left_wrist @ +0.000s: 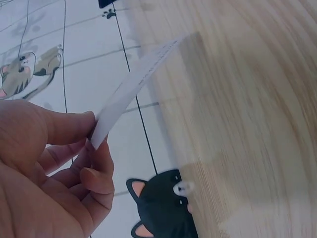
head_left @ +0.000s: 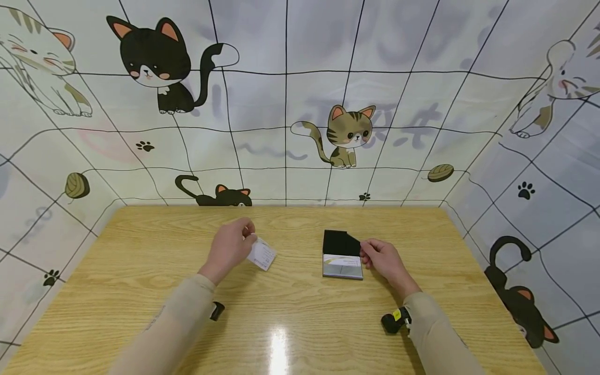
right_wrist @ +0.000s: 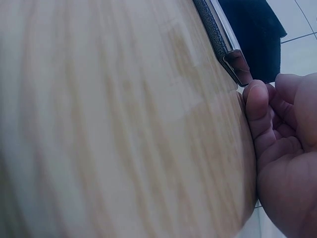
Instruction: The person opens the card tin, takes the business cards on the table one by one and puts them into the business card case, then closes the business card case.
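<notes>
A white printed card (head_left: 262,255) hangs tilted from my left hand (head_left: 230,249), pinched at one edge between thumb and fingers. In the left wrist view the card (left_wrist: 133,87) appears nearly edge-on, slanting away from the fingertips. To the right, a business card case (head_left: 342,266) lies unfolded on the table, its black lid (head_left: 335,242) at the far side. A white card with a yellow stripe (head_left: 344,260) shows inside it, above a silvery panel. My right hand (head_left: 383,260) pinches the lid's right edge; the fingertips partly hide that corner. The right wrist view shows the case's side (right_wrist: 233,62) close up.
The wooden table (head_left: 300,307) ends at a cloth backdrop (head_left: 262,104) with cat drawings, which rises behind and on both sides. A small black device (head_left: 396,320) sits at the right wrist, and another (head_left: 217,311) shows beneath the left sleeve.
</notes>
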Demonstrator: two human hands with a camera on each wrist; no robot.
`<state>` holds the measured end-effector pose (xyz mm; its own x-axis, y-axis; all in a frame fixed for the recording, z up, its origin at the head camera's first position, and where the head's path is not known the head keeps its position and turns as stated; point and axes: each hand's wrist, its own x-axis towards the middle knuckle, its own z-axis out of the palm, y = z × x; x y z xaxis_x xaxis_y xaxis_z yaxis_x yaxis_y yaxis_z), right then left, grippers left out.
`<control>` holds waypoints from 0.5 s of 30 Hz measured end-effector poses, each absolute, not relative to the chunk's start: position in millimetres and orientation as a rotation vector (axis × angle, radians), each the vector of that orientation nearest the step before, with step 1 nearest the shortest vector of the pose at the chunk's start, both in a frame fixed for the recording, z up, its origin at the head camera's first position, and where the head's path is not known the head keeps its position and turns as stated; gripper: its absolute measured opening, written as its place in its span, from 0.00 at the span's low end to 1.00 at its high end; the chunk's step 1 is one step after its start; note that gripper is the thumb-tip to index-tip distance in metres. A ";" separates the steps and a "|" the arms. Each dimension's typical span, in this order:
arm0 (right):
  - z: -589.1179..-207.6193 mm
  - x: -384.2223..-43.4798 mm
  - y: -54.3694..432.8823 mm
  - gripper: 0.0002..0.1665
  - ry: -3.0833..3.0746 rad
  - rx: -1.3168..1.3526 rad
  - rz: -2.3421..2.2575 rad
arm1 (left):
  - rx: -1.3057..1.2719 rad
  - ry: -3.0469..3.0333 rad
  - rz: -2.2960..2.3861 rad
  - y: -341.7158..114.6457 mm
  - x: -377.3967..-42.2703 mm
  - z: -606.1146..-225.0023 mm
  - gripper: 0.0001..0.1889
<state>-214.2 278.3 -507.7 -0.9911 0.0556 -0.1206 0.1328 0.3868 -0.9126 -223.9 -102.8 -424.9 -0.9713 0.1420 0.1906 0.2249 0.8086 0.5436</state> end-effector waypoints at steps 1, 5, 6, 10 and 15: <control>-507.8 -214.2 278.3 0.18 2.556 0.173 -1.692 | -0.290 -2.844 -0.899 -99.5 -223.4 -424.6 0.04; -507.4 -214.2 278.1 0.18 2.559 0.170 -1.685 | -0.306 -2.808 -0.941 -86.8 -222.5 -424.4 0.05; -507.4 -214.3 278.2 0.18 2.560 0.170 -1.684 | -0.316 -2.798 -0.949 -83.1 -222.3 -424.3 0.05; -508.1 -214.9 278.6 0.18 2.569 0.175 -1.679 | -0.362 -2.767 -0.970 -68.0 -221.9 -424.3 0.06; -507.6 -215.0 278.5 0.19 2.569 0.170 -1.675 | -0.411 -2.758 -1.006 -48.8 -222.2 -424.9 0.07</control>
